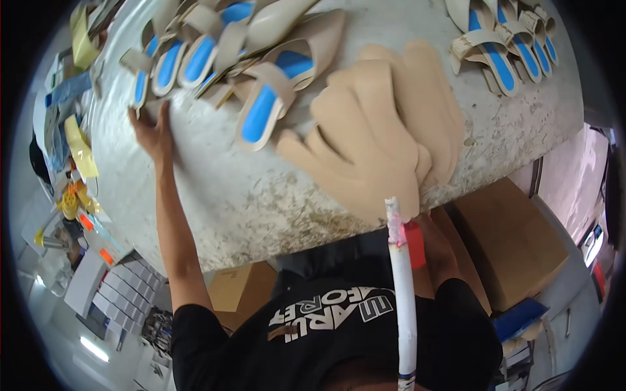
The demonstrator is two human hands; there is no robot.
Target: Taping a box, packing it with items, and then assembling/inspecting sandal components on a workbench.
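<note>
Beige cutouts (pixel 372 124) piled up, reaching worktop's (pixel 274 202) near edge. Right hand hidden behind pile, can't tell its grip tbh. Left hand (pixel 154 133): fingers spread by leftmost sandal (pixel 140 86), near worktop's left edge.

The tan pieces (pixel 372 124) look smooth and matt, the worktop (pixel 215 169) glossy but blotched, one box (pixel 512 238) cardboard.

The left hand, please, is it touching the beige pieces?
No, the left hand is by the leftmost sandal, well apart from the beige pieces.
</note>
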